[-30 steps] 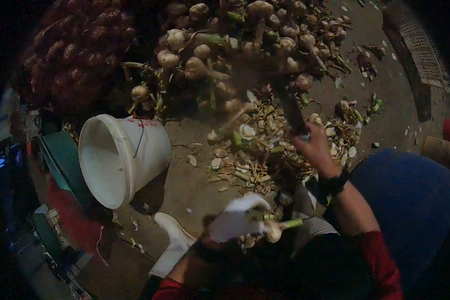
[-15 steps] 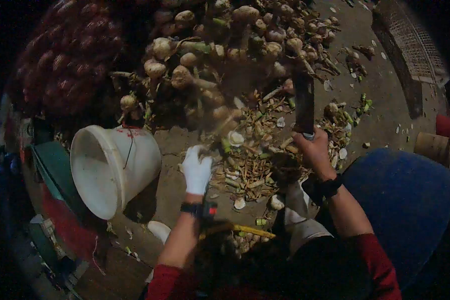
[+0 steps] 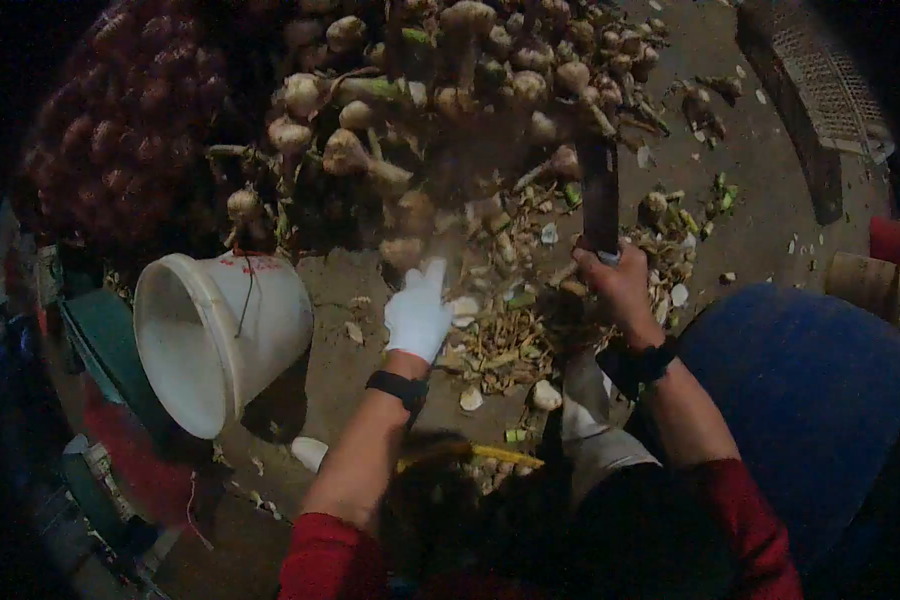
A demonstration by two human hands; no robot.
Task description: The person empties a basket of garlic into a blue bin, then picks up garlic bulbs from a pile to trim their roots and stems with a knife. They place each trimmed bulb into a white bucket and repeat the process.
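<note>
Toward the left edge of the brown floor [image 3: 335, 372] is a white, round plastic bucket [image 3: 275, 315]. My white-gloved left hand [image 3: 418, 318] is loosely spread just beside a round, pale-brown garlic bulb [image 3: 402, 251]; I cannot tell if they touch. My bare right hand [image 3: 620, 287] grips a long, dark, flat blade [image 3: 600, 195] pointing toward the far edge.

Dull metal-bladed knife [image 3: 600, 195], papery garlic bulbs [image 3: 344, 154], smooth plastic bucket [image 3: 270, 315].

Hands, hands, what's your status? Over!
White-gloved left hand open, near brownish round garlic bulb, contact unclear. Bare right hand gripping dark flat blade. Dry tan stalk scraps between hands.
</note>
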